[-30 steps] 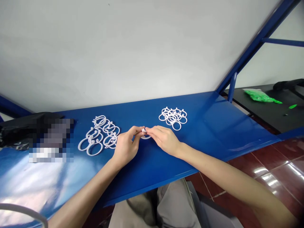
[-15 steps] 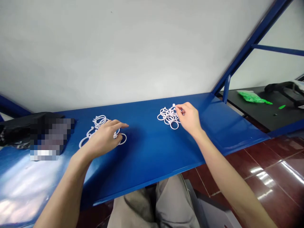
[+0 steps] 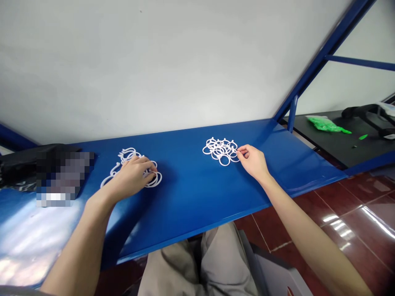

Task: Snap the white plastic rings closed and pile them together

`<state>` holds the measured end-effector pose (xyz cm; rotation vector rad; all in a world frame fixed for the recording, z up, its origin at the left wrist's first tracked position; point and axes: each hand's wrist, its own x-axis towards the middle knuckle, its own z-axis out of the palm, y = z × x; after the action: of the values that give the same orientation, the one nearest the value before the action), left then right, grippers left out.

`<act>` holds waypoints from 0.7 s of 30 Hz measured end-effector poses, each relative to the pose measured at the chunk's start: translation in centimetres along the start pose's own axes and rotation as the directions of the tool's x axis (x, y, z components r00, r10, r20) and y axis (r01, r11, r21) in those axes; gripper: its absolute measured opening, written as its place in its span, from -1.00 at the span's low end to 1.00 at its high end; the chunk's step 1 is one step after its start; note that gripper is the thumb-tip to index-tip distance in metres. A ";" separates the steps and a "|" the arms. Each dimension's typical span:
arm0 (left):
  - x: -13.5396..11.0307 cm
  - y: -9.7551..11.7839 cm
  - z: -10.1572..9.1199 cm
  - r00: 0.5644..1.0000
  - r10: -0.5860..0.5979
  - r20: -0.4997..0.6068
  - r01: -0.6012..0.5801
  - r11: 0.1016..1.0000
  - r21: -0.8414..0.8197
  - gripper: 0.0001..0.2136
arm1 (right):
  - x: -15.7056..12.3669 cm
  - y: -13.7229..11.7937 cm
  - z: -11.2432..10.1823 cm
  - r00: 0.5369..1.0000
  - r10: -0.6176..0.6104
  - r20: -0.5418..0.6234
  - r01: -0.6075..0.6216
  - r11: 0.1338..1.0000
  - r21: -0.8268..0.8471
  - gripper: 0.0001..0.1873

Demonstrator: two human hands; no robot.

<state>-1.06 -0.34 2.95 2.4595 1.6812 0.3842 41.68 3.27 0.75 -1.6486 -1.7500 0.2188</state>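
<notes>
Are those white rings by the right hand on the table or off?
On: the white rings lie overlapping on the blue table.

Flat, pale grey wall (image 3: 185, 61) stands behind a glossy blue tabletop (image 3: 191, 197). Slanting blue metal post (image 3: 319, 61) at right; flat black side table (image 3: 339, 152) beyond. Shiny dark-red tiled floor (image 3: 336, 197) bears bright white light reflections (image 3: 342, 229).

Rings (image 3: 220, 151) wht, tabletop (image 3: 188, 172) solid blue, wall (image 3: 185, 65) lt grey, floor tiles (image 3: 336, 203) dk red, packet (image 3: 328, 124) grn.
</notes>
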 end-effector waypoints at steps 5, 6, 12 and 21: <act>0.3 -0.2 0.0 0.995 0.019 -0.093 -0.020 1.000 -0.010 -0.65 | -0.2 -0.3 -0.2 1.000 0.009 0.005 -0.009 1.000 0.021 -0.83; 0.3 -0.2 -0.1 0.994 0.015 -0.107 -0.016 1.000 -0.007 -0.63 | -0.2 -0.3 -0.1 1.000 0.007 0.007 -0.007 1.000 0.027 -0.83; 0.2 0.8 -1.0 0.981 -0.038 -0.191 0.041 0.999 0.011 -0.65 | -0.2 -0.3 0.1 1.000 -0.013 0.012 0.012 0.999 0.047 -0.85; 0.4 2.9 -1.4 0.939 -0.070 -0.337 0.072 0.997 -0.005 -0.78 | 0.1 -0.3 0.1 0.997 -0.053 -0.063 0.053 0.999 -0.012 -0.83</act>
<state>1.24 -1.08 5.04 2.4365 1.8900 0.8326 41.41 3.32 0.85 -1.5974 -1.7475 0.1316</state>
